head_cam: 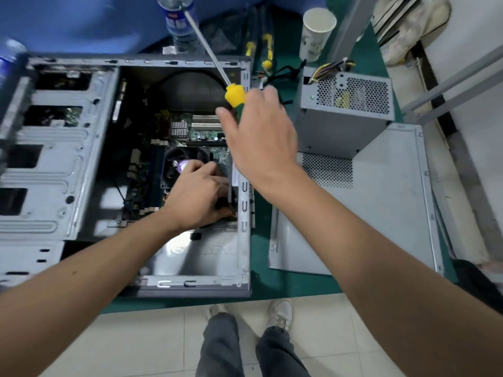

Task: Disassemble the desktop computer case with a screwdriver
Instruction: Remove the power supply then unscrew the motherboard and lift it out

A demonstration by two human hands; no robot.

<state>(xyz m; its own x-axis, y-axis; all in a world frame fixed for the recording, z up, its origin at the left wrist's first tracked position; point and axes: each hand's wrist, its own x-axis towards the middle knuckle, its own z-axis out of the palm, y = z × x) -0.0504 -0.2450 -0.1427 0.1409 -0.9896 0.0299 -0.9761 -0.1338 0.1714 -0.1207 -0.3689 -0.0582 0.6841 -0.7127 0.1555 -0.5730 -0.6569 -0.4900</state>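
The open grey computer case (242, 254) lies on its side on a green mat, with the motherboard and a black CPU fan (177, 161) showing inside. My left hand (198, 191) reaches into the case next to the fan and its curled fingers grip a dark part at the right wall. Above the case's right edge, my right hand (258, 131) holds a screwdriver (209, 53) by its yellow and green handle. The long metal shaft points up and away to the far left.
A removed grey power supply (345, 112) with loose cables stands right of the case. The detached side panel (381, 202) lies flat in front of it. A paper cup (317, 34) and a water bottle (179, 25) stand behind. The drive cage (49, 164) fills the case's left.
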